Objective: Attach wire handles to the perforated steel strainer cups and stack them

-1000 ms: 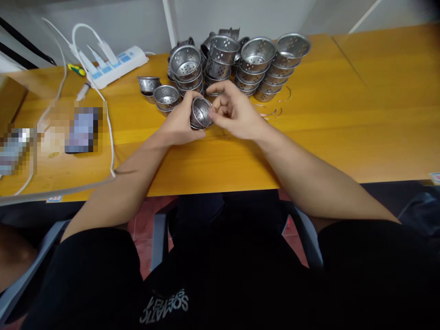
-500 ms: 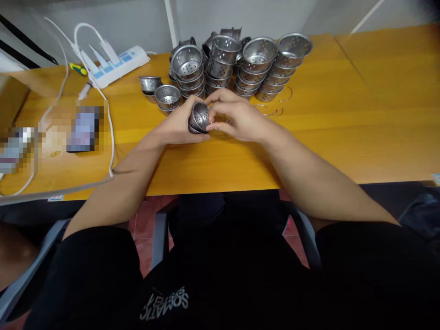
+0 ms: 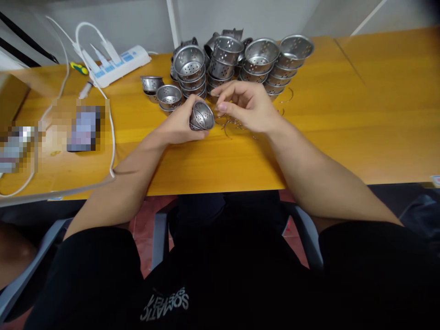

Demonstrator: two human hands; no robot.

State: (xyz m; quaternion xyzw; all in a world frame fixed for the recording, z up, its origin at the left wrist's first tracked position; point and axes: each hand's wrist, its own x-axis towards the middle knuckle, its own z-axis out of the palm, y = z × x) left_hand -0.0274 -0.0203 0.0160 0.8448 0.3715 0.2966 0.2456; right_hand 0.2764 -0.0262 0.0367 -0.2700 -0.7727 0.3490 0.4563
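Observation:
My left hand (image 3: 184,120) is closed around nested perforated metal cups (image 3: 203,115), tilted with the mouth facing right. Just right of the cups, my right hand (image 3: 245,104) hovers with its thumb and forefinger drawn together. Whatever lies between those fingertips is too small to make out. Thin curved wires (image 3: 227,126) lie loose on the table below my right hand. Beyond my left hand stand small perforated cups (image 3: 169,96), stacked in a low pile.
Tall stacks of perforated metal cups (image 3: 189,64) line the back of the wooden table (image 3: 360,114). At left are a white power strip (image 3: 122,66), white cables (image 3: 112,137), a yellow-handled tool (image 3: 79,68) and a blurred-out phone (image 3: 84,128). Another curved wire (image 3: 291,95) lies right of the stacks.
My right hand has drawn away from the cups, to the right and slightly up. The cups have turned a little in my left hand, showing more of their inside.

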